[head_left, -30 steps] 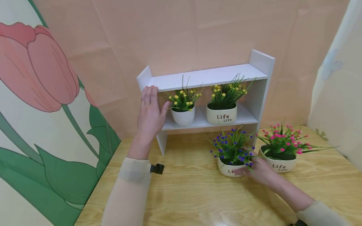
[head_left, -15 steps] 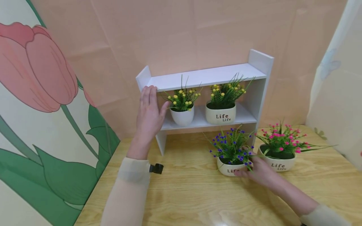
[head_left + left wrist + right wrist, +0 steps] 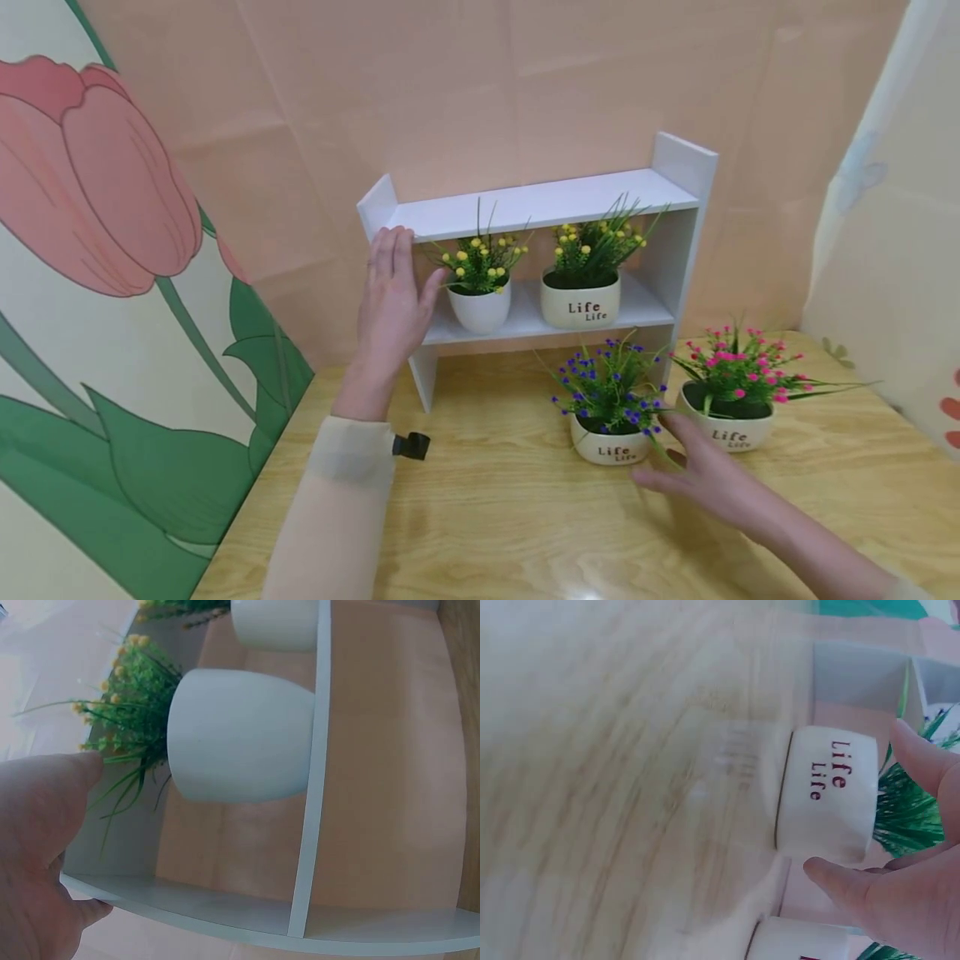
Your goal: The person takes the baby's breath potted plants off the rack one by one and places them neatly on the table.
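Observation:
My left hand [image 3: 393,304] rests with straight fingers on the front left edge of a white two-tier shelf [image 3: 540,204]. Just right of its thumb, on the middle board, stands a round white pot with yellow flowers [image 3: 480,308]. Farther right on that board is an oval "Life" pot with yellow flowers [image 3: 581,300]. A "Life" pot with blue flowers [image 3: 611,442] stands upright on the table before the shelf. Beside its right end is my right hand [image 3: 701,479], thumb and fingers spread. In the right wrist view the fingers lie close to the blue-flowered pot [image 3: 829,795], not gripping it.
Right of the blue-flowered pot, behind my right hand, stands a "Life" pot with pink flowers [image 3: 731,425]. All stand on a wood-grain table [image 3: 480,517]. A pink wall covering [image 3: 525,92] hangs behind the shelf, and a tulip-printed panel [image 3: 135,183] borders the left.
My right hand has let go of the blue-flowered pot and drawn back slightly to the right, its fingers spreading. The left hand stays on the shelf. The head view has shifted a little.

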A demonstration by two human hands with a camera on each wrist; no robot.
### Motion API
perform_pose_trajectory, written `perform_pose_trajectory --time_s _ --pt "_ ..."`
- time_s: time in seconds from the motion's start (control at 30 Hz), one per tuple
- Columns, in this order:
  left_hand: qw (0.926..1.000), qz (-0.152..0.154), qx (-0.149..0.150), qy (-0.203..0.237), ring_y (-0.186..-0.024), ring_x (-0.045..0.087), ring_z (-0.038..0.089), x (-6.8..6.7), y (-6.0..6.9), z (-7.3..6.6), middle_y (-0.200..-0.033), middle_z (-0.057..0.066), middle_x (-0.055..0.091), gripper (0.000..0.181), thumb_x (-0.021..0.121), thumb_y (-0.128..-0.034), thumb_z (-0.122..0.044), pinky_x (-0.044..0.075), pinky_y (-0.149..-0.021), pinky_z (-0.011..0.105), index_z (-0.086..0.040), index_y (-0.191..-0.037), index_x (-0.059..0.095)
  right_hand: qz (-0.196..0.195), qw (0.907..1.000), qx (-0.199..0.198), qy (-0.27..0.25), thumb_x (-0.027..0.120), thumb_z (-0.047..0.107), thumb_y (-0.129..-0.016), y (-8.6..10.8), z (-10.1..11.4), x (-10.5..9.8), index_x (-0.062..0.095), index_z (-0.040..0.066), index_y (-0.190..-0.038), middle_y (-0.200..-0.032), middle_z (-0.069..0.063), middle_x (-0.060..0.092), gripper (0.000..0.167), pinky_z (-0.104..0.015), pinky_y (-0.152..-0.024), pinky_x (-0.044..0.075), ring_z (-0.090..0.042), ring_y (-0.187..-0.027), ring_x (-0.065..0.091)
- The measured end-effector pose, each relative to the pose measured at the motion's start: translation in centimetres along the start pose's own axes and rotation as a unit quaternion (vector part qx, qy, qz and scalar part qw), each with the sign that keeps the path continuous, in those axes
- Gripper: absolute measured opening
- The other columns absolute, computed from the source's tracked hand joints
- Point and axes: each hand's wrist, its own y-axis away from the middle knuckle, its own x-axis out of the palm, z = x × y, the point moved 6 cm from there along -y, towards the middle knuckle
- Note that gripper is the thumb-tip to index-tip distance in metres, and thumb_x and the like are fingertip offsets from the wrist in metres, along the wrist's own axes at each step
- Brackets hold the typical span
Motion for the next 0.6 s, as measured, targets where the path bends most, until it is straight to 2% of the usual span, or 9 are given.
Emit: perform_pose_trajectory --time_s 0.37,0.5,0.6 --pt "0.9999 -0.001 -0.002 0.011 -0.169 0.013 0.034 -0.3 -0.1 0.0 -0.174 0.02 0.032 0.077 0.063 -0.1128 -0.043 0.009 -0.137 0.04 0.001 -0.169 0.032 0.001 0.9998 -0.018 0.012 0.089 0.021 -0.096 2.7 1.9 -0.7 0.009 -0.01 -0.172 -0.167 -0.048 0.019 0.115 -0.066 -0.101 0.057 -0.074 -0.136 0.044" --pt "1.0 0.004 -0.004 0.008 -0.169 0.013 0.033 -0.3 -0.1 0.0 -0.174 0.02 0.032 0.078 0.063 -0.1127 -0.044 0.009 -0.137 0.04 0.0 -0.169 0.031 -0.008 0.9989 -0.036 0.027 0.089 0.023 -0.095 3.6 2.7 -1.2 0.011 -0.007 -0.173 -0.17 -0.044 0.021 0.115 -0.065 -0.101 0.056 -0.072 -0.136 0.048" --pt "0.9999 0.009 -0.005 0.007 -0.169 0.013 0.033 -0.1 -0.1 0.0 -0.174 0.02 0.032 0.079 0.063 -0.1124 -0.044 0.008 -0.137 0.04 0.001 -0.169 0.031 -0.023 0.9976 -0.049 0.044 0.089 0.025 -0.096 4.2 3.3 -1.8 0.013 -0.002 -0.175 -0.171 -0.039 0.027 0.113 -0.054 -0.104 0.059 -0.067 -0.136 0.051"
